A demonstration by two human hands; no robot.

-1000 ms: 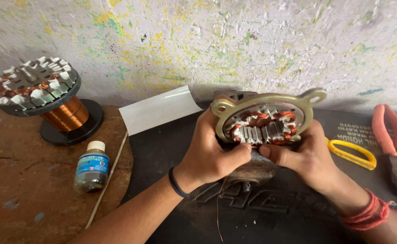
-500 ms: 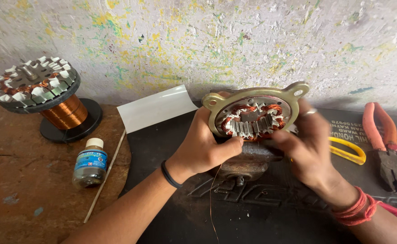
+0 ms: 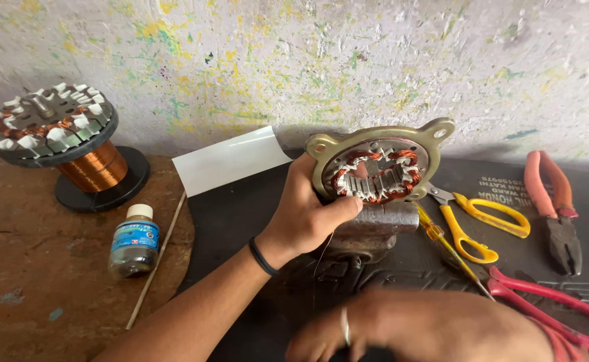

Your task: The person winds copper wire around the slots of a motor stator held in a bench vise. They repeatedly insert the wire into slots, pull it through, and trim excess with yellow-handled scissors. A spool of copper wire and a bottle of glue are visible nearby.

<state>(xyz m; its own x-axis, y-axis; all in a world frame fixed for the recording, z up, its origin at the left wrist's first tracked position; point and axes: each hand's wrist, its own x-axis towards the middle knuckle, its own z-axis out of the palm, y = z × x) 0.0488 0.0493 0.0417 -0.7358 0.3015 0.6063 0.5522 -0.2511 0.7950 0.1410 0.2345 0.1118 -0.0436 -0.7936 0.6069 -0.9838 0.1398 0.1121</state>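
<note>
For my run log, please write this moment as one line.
left hand: grips motor stator on small anvil | right hand: low, blurred, off stator | nearby: yellow scissors

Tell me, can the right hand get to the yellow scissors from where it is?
Probably yes. The right hand is low and empty-looking, and the yellow scissors lie open on the dark mat just beyond it. Only a thin screwdriver and red handles lie nearby, not covering them.
</note>
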